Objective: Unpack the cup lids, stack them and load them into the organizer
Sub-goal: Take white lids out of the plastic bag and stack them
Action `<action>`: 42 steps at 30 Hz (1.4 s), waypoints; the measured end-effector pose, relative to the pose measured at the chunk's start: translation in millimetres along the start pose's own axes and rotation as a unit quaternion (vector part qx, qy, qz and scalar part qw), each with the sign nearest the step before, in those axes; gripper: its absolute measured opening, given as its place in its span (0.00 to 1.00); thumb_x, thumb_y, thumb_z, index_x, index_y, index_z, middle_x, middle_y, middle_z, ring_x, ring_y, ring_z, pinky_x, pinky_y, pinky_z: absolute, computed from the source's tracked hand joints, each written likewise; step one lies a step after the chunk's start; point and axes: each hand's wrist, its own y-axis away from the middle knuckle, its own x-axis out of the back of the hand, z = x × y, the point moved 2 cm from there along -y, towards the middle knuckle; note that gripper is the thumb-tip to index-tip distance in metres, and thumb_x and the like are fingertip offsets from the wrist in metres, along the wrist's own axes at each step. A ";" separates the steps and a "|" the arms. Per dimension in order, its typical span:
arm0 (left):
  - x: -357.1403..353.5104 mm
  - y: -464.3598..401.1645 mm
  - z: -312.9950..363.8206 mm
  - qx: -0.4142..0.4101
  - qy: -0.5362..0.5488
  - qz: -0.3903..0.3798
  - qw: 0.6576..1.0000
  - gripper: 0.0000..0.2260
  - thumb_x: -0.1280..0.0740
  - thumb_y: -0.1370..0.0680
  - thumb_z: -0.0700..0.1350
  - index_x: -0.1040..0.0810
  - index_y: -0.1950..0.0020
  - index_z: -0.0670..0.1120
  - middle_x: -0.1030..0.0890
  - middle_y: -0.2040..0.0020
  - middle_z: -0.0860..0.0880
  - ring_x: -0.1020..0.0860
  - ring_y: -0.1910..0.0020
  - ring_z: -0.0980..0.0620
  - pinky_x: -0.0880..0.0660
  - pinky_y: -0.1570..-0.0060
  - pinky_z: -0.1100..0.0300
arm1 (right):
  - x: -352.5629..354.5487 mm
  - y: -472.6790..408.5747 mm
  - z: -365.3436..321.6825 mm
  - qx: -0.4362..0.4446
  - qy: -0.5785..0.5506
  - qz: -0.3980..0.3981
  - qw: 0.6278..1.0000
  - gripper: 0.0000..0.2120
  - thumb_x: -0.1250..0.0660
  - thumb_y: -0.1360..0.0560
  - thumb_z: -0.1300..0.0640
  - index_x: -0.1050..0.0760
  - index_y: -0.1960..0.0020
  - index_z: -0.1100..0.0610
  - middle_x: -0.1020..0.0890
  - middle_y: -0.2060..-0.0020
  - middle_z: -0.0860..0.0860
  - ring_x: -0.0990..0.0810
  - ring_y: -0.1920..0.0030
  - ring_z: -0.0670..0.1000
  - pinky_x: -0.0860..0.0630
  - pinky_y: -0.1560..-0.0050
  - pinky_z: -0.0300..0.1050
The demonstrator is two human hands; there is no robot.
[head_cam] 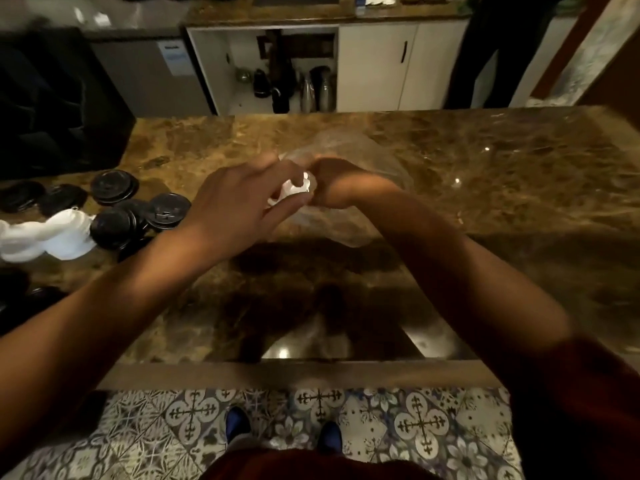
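Observation:
Over the middle of the brown marble counter [450, 161], my left hand [239, 206] and my right hand [337, 183] meet. Both pinch a small white bunched piece [298, 188] at the mouth of a clear plastic bag [349, 150]. The bag lies under and behind my hands; what it holds is too blurred to tell. Several black cup lids [138, 206] lie loose and partly overlapping at the left of the counter. A crumpled white wrapper [48, 237] rests beside them. No organizer is in sight.
A dark bulky object [52, 109] stands at the far left. Behind the counter an open white cabinet [277, 74] holds flasks and kettles. A person in dark clothes [498, 46] stands at the back right. Patterned floor tiles [415, 424] lie below the near edge.

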 end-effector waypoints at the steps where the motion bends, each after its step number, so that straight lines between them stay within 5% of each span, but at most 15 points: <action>1: -0.7 -1.4 0.0 -0.001 0.008 -0.001 1.000 0.15 0.35 0.17 0.57 0.20 0.45 0.46 0.21 0.54 0.48 0.22 0.63 0.45 0.28 0.64 0.54 | -2.3 -10.9 5.0 -0.003 0.016 -0.022 1.000 0.23 0.28 0.20 0.58 0.27 0.26 0.56 0.20 0.35 0.56 0.18 0.43 0.56 0.19 0.47 0.50; 4: -1.1 -7.6 -0.5 -0.011 -0.001 -0.003 1.000 0.15 0.33 0.18 0.56 0.22 0.52 0.43 0.22 0.57 0.48 0.24 0.65 0.45 0.28 0.65 0.52 | -8.8 -35.6 22.4 -0.003 0.021 -0.058 0.998 0.30 0.25 0.23 0.61 0.31 0.23 0.56 0.20 0.36 0.58 0.19 0.48 0.55 0.19 0.49 0.52; 8: 7.1 -11.7 2.0 -0.035 -0.021 -0.011 0.999 0.19 0.31 0.21 0.59 0.28 0.58 0.45 0.24 0.63 0.49 0.27 0.68 0.48 0.30 0.68 0.54 | -16.9 -62.8 35.3 0.007 0.063 -0.045 0.997 0.42 0.19 0.29 0.53 0.35 0.20 0.51 0.26 0.26 0.57 0.24 0.30 0.60 0.21 0.36 0.51; 13: 18.1 -11.9 0.6 -0.035 -0.041 -0.011 0.998 0.20 0.29 0.24 0.60 0.28 0.61 0.45 0.24 0.65 0.48 0.26 0.70 0.46 0.25 0.70 0.49 | -26.1 -87.5 48.6 0.013 -0.001 -0.051 0.999 0.51 0.14 0.34 0.52 0.38 0.18 0.45 0.33 0.22 0.51 0.23 0.33 0.58 0.17 0.42 0.53; 19: 25.2 -7.4 -8.2 -0.028 -0.057 -0.015 0.998 0.19 0.28 0.23 0.59 0.30 0.61 0.46 0.27 0.63 0.50 0.28 0.69 0.47 0.26 0.70 0.49 | -33.0 -105.4 45.4 0.026 0.042 -0.009 0.999 0.57 0.15 0.39 0.39 0.39 0.17 0.46 0.33 0.20 0.52 0.31 0.23 0.59 0.33 0.27 0.52; 26: 27.8 -5.2 -16.3 -0.006 -0.066 -0.008 0.998 0.18 0.29 0.23 0.59 0.27 0.60 0.46 0.25 0.62 0.50 0.28 0.69 0.49 0.25 0.69 0.52 | -55.5 -109.9 46.9 0.022 -0.020 0.004 1.000 0.54 0.15 0.36 0.43 0.39 0.17 0.44 0.36 0.19 0.52 0.33 0.23 0.60 0.33 0.23 0.55; 35: 34.3 -13.2 -22.2 -0.008 -0.103 0.006 0.995 0.17 0.30 0.23 0.58 0.25 0.61 0.47 0.26 0.62 0.52 0.29 0.66 0.53 0.36 0.68 0.61 | -64.0 -114.6 35.6 0.001 -0.083 0.049 0.995 0.47 0.18 0.31 0.59 0.36 0.18 0.47 0.29 0.22 0.54 0.29 0.25 0.58 0.30 0.26 0.49; 42: 35.2 -8.7 -27.2 0.003 -0.107 -0.001 0.994 0.16 0.30 0.23 0.58 0.25 0.61 0.46 0.24 0.61 0.50 0.27 0.66 0.51 0.33 0.68 0.58 | -60.9 -114.0 28.7 0.014 -0.054 0.070 0.996 0.45 0.17 0.32 0.56 0.34 0.20 0.49 0.26 0.25 0.55 0.26 0.28 0.59 0.27 0.27 0.50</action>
